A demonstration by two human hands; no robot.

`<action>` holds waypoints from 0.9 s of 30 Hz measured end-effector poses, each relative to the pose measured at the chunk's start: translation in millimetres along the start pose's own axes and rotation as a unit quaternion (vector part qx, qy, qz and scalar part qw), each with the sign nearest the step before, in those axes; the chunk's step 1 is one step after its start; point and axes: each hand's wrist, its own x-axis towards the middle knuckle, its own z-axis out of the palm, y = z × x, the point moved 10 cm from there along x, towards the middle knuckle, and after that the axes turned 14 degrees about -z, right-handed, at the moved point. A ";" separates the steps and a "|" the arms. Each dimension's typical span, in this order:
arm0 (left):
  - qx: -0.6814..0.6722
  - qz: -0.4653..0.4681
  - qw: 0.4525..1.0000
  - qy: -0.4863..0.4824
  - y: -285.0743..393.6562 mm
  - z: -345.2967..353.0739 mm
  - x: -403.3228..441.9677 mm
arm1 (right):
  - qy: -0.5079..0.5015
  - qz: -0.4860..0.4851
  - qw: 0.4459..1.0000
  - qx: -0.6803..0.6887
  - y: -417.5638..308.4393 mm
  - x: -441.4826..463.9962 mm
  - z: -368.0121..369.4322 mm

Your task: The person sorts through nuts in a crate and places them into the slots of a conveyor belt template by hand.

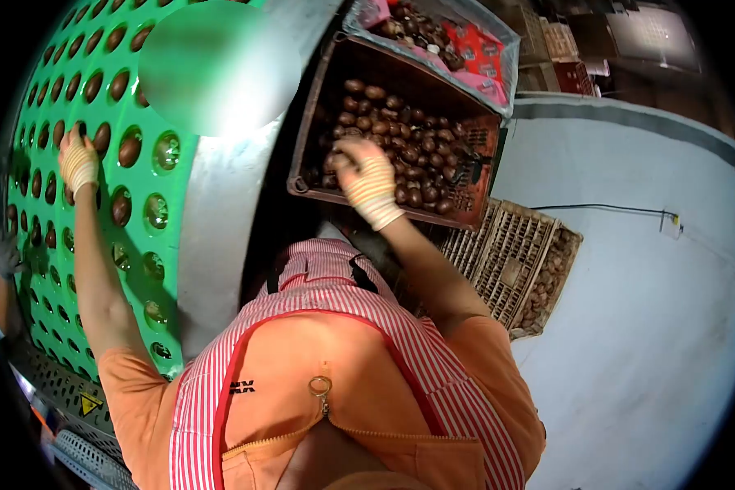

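Observation:
Dark brown oval fruits, which look like passion fruit, fill many hollows of a green moulded tray surface [143, 224] on my left. My left hand [79, 166], in a striped knit glove with bare fingertips, reaches over it with its fingers closed about a passion fruit [82, 129] at a hollow. On the other side, my right hand [367, 181], gloved the same way, is inside a brown plastic crate [300, 155] holding a heap of passion fruit [412, 151]. Its fingers curl round a fruit at the heap's left side, partly hidden by the hand.
A metal ledge [220, 237] runs between tray and crate. Behind the crate stands a lined box [506, 49] with more fruit. Slatted crates [518, 269] sit at the right, near a pale surface [629, 269]. Another person's gloved hand [10, 257] shows at the far left.

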 end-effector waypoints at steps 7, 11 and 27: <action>-0.372 0.103 0.920 0.065 174.4 -154.8 -84.1 | -0.346 0.227 0.858 -0.306 242.1 -72.9 -55.8; -0.391 0.099 0.858 -0.317 345.4 -165.2 -212.0 | -0.469 0.350 0.770 -0.254 287.8 -78.3 -60.9; 0.039 0.347 0.795 -0.495 549.1 -18.3 -417.2 | -0.399 0.307 0.854 -0.132 303.3 -119.2 -36.9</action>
